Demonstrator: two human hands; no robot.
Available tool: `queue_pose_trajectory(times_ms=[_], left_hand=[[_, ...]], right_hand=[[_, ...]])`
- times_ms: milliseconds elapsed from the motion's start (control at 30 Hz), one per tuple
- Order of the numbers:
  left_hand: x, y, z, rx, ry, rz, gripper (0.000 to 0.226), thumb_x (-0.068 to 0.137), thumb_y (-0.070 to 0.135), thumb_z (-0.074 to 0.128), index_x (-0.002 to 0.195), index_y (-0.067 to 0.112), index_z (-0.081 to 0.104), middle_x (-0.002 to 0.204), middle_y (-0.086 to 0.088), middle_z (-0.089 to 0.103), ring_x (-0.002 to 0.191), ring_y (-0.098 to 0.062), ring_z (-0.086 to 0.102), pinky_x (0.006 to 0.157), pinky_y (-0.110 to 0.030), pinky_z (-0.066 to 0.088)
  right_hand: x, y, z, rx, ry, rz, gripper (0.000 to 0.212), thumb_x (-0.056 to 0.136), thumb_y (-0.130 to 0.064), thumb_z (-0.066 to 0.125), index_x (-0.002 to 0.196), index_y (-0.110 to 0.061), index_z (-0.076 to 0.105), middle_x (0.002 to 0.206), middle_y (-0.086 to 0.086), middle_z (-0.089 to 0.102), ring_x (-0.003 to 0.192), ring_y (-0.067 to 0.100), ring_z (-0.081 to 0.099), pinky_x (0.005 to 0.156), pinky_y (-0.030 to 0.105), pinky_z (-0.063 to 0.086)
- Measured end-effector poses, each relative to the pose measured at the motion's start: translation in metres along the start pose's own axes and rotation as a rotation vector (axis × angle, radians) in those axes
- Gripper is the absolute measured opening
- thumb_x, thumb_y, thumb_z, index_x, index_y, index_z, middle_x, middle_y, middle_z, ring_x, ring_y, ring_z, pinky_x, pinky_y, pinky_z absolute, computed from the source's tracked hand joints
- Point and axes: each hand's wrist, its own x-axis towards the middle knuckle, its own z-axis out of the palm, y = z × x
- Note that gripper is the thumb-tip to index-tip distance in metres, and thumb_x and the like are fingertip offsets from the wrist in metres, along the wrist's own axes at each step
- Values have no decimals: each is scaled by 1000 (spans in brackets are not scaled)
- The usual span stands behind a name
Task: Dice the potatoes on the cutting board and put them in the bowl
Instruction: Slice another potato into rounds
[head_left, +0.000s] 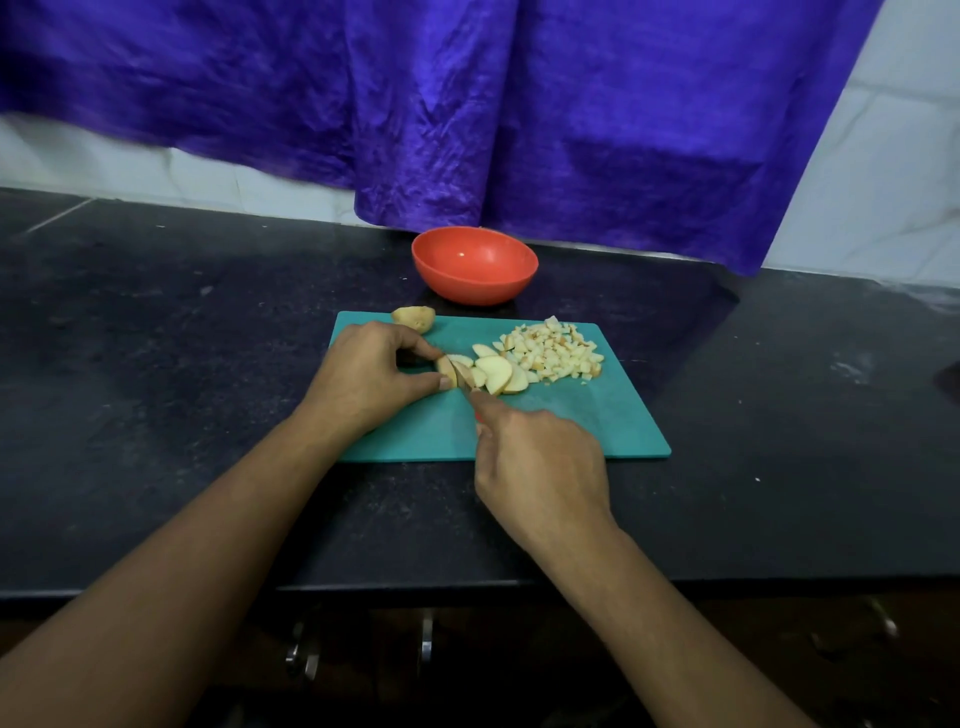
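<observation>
At middle of cutting board (597, 421), left hand (371, 371) pinches potato piece (445, 370); right hand (540, 462) grips knife (464, 382), blade on that piece. Cut slices (496, 374) just beside, diced pile (558, 351) further right, skin-on potato (414, 318) at far edge. Teal board lies on black worktop (182, 364); red bowl (475, 265) behind; purple cloth (571, 104) over white tiles (883, 182).

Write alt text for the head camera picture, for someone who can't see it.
A person's left hand steadies a potato piece on a teal cutting board while the right hand cuts it with a knife. To its right lie slices and a pile of diced potato; an empty orange bowl stands behind the board.
</observation>
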Motion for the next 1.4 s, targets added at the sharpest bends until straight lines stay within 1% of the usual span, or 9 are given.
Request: queue_pose_trajectory(times_ms=[100,200,267,400,633,800,1100,1233,1400], left_hand=[[0,0,0,-12,9,-2,32,73,38,91,102,27,81,106,15,76,103,-2,67,99,-27,51],[0,0,-1,-21,-1,-5,31,74,37,91,101,27,80,104,18,74,99,1,66,88,-15,48],[0,0,-1,-26,-13,-5,31,74,36,91,101,27,79,104,21,70,98,2,65,83,-13,45],[0,-3,0,-69,3,-3,30,71,34,93,96,26,78,97,15,75,93,2,68,91,-25,54],[3,-7,1,-65,10,2,28,70,36,93,92,26,77,92,16,75,92,2,67,91,-28,55],[3,-7,1,-52,5,-9,27,72,36,92,93,27,77,93,15,75,94,1,68,92,-29,55],[1,-3,0,-32,8,-12,25,74,33,91,94,27,77,95,16,74,94,0,67,92,-29,54],[0,-3,0,-35,13,-4,23,74,32,91,90,29,73,93,15,74,93,-1,67,91,-32,55],[0,-2,-1,-36,5,12,19,77,27,89,87,28,73,91,15,74,91,2,66,91,-26,54]], right_hand=[[-4,8,-3,182,24,85,43,105,-40,44,147,-42,49,96,-9,70,85,11,62,72,34,52],[-6,9,-4,284,99,127,42,105,-41,46,146,-41,51,97,-10,72,82,10,62,72,33,51],[-2,3,-3,250,118,103,42,105,-41,44,147,-40,49,95,-8,72,80,11,63,69,33,50],[9,-11,5,164,119,59,42,106,-38,42,147,-40,47,87,-5,71,78,16,65,62,33,43],[18,-16,12,70,105,32,44,106,-36,40,150,-39,44,79,-6,67,71,16,63,61,34,50],[23,-16,14,35,84,23,46,107,-35,38,153,-37,39,77,-5,65,70,18,63,60,34,48],[27,-16,12,-94,20,9,52,106,-30,40,157,-33,31,65,-8,37,63,17,46,53,33,31],[26,-16,11,-93,14,-2,52,106,-28,42,156,-33,32,69,-8,43,64,17,47,57,33,34],[22,-16,10,-99,10,-13,47,104,-26,45,150,-32,43,83,-4,64,67,18,48,59,32,35]])
